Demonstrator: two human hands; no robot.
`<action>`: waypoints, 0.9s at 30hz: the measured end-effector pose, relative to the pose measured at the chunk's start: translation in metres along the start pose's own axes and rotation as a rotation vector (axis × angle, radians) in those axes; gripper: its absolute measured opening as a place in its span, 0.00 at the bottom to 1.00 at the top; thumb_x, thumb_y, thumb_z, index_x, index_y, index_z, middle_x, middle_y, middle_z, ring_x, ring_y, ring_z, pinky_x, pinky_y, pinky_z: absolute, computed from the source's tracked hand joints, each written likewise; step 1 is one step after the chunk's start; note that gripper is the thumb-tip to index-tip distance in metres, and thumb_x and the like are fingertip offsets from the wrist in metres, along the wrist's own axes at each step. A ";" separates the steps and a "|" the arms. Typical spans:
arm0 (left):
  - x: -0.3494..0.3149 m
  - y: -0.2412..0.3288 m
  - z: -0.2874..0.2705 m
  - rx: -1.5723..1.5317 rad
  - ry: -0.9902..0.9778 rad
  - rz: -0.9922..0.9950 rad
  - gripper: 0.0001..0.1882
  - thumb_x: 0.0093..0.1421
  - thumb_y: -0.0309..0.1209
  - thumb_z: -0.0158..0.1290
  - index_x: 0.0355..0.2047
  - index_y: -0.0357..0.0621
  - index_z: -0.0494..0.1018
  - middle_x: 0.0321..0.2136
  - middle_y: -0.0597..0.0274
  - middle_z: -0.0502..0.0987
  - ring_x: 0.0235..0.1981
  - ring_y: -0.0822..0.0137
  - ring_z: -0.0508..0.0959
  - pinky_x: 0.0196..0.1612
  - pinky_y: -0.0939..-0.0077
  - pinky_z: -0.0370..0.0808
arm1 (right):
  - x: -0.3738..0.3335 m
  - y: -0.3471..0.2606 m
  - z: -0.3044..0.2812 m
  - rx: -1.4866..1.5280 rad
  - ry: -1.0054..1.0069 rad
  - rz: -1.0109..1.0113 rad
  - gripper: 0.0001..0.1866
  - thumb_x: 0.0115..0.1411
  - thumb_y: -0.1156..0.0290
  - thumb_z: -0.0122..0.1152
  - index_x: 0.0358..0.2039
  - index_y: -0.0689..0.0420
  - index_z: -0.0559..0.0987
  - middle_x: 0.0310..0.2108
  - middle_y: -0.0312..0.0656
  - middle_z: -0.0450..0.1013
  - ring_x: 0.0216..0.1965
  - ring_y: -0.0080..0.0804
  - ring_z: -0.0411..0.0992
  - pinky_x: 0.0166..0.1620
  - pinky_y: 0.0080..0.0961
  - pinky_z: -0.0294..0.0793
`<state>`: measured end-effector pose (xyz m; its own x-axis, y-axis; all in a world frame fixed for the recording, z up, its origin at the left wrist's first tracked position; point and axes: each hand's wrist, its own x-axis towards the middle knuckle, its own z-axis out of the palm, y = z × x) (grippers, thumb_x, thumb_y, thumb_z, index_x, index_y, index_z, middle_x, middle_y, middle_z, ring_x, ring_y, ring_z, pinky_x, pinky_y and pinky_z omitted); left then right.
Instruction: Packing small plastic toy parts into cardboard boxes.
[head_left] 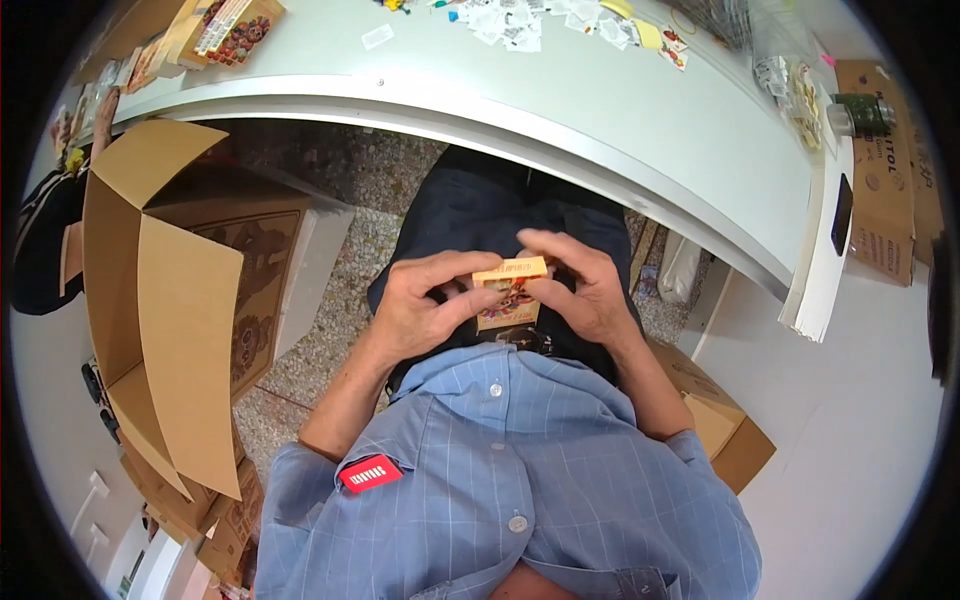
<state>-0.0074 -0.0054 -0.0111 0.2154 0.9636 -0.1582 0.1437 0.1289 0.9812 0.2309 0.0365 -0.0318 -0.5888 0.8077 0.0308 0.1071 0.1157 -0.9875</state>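
Observation:
Above my lap is a small yellow printed box (510, 317), its narrow upper side tilted toward the table. My left hand (425, 305) grips it from the left, forefinger along the top edge and thumb on the printed face. On the other side my right hand (585, 295) holds it with the thumb pressed to the face near the upper corner. The right forefinger is lifted off behind the top edge. The fingers behind the box are hidden.
A white table (600, 110) spans the far side, with scattered paper slips (505, 22) and a stack of printed boxes (232, 30). At left stands a large open carton (190, 340). Another carton (735, 430) sits by my right elbow. A person's dark shoe (45, 240) shows far left.

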 end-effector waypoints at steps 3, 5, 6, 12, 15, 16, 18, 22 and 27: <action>-0.006 0.006 0.003 0.006 0.143 0.052 0.21 0.54 0.22 0.66 0.49 0.34 0.77 0.38 0.54 0.83 0.36 0.72 0.82 0.34 0.81 0.78 | -0.005 0.005 0.003 0.379 0.204 0.145 0.23 0.68 0.72 0.52 0.62 0.64 0.68 0.45 0.42 0.75 0.39 0.23 0.73 0.41 0.18 0.71; -0.003 0.010 0.002 0.040 0.178 0.146 0.22 0.53 0.21 0.66 0.49 0.34 0.77 0.39 0.53 0.83 0.36 0.71 0.82 0.34 0.81 0.78 | -0.007 0.001 -0.006 0.342 0.210 0.136 0.24 0.69 0.67 0.52 0.62 0.64 0.69 0.45 0.42 0.75 0.38 0.23 0.72 0.40 0.18 0.70; 0.000 0.015 0.002 0.068 0.207 0.233 0.23 0.53 0.21 0.67 0.50 0.33 0.76 0.39 0.53 0.83 0.36 0.70 0.82 0.35 0.80 0.79 | -0.009 -0.002 -0.009 0.305 0.221 0.137 0.25 0.70 0.63 0.51 0.61 0.65 0.70 0.45 0.43 0.75 0.37 0.22 0.72 0.38 0.17 0.70; 0.015 0.041 -0.009 0.398 0.182 0.619 0.18 0.48 0.18 0.66 0.41 0.34 0.79 0.39 0.48 0.83 0.40 0.54 0.84 0.43 0.68 0.80 | -0.005 -0.007 -0.013 0.644 0.223 0.340 0.33 0.72 0.54 0.46 0.68 0.64 0.57 0.41 0.45 0.76 0.34 0.28 0.76 0.32 0.19 0.75; 0.011 0.053 -0.003 0.524 0.097 0.749 0.16 0.46 0.18 0.67 0.37 0.37 0.80 0.40 0.49 0.83 0.45 0.49 0.82 0.46 0.64 0.79 | 0.003 -0.013 -0.009 0.831 0.151 0.395 0.32 0.69 0.66 0.52 0.68 0.64 0.55 0.42 0.47 0.76 0.36 0.30 0.77 0.34 0.22 0.79; 0.010 0.050 0.000 0.525 0.067 0.785 0.16 0.46 0.19 0.67 0.38 0.39 0.81 0.42 0.50 0.83 0.48 0.47 0.80 0.47 0.62 0.79 | 0.008 -0.019 -0.008 0.869 0.147 0.326 0.34 0.65 0.75 0.56 0.68 0.64 0.55 0.44 0.47 0.75 0.42 0.30 0.77 0.44 0.25 0.78; 0.015 0.047 0.002 0.486 0.063 0.780 0.16 0.47 0.19 0.67 0.38 0.40 0.81 0.44 0.49 0.82 0.49 0.47 0.80 0.47 0.62 0.79 | 0.019 -0.036 -0.013 0.904 0.162 0.262 0.37 0.63 0.79 0.57 0.69 0.64 0.53 0.45 0.48 0.74 0.47 0.30 0.75 0.52 0.26 0.74; 0.020 0.053 -0.005 0.378 0.201 0.617 0.21 0.45 0.23 0.70 0.42 0.40 0.81 0.52 0.46 0.76 0.48 0.56 0.80 0.48 0.68 0.79 | 0.030 -0.051 -0.018 0.676 0.237 0.043 0.39 0.60 0.86 0.57 0.70 0.64 0.53 0.46 0.49 0.74 0.49 0.31 0.75 0.53 0.27 0.74; 0.038 0.051 -0.008 -0.194 0.236 0.113 0.22 0.52 0.20 0.68 0.48 0.34 0.78 0.45 0.52 0.81 0.45 0.67 0.81 0.45 0.75 0.80 | 0.035 -0.051 -0.026 0.266 0.203 -0.064 0.39 0.59 0.82 0.64 0.69 0.62 0.57 0.48 0.47 0.75 0.45 0.28 0.75 0.49 0.25 0.75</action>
<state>0.0004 0.0402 0.0340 -0.0140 0.9991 -0.0394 -0.0604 0.0385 0.9974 0.2258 0.0744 0.0234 -0.4133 0.9053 0.0980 -0.1534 0.0369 -0.9875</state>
